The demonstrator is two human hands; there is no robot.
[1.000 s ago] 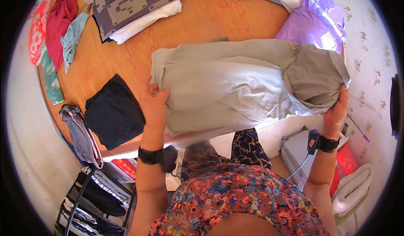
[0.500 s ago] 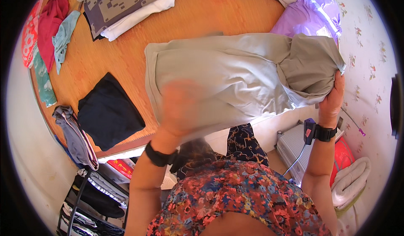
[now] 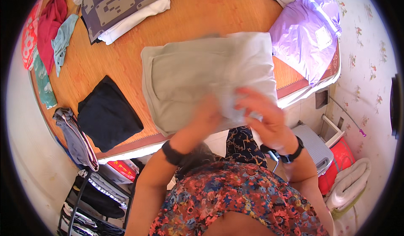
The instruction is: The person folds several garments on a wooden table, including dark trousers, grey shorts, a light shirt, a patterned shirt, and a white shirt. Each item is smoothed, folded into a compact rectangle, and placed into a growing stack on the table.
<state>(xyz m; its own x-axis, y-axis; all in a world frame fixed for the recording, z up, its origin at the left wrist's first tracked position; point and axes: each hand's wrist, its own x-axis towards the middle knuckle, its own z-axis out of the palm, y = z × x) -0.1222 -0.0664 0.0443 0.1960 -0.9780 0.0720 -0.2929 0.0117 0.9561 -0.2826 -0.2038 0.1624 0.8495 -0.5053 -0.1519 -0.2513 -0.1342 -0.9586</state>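
Beige, rectangular folded cloth garment (image 3: pixel 181 76) lies on the orange-brown wood-grain tabletop (image 3: pixel 210 8), the bare left hand (image 3: pixel 205 116) and bare right hand (image 3: pixel 268 116) at its near side; both blur, so I cannot tell whether either grasps it. Left of the garment: folded black cloth (image 3: pixel 109 114); right: shiny purple plastic bag (image 3: pixel 296 32), then flower-patterned white wall (image 3: pixel 366 38).

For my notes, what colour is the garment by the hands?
The garment is greyish beige, best seen in the head view.

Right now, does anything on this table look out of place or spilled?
No spill shows. The grey clothing at near left looks askew: it sticks out past the corner of the table, while the black garment beside it lies flat.
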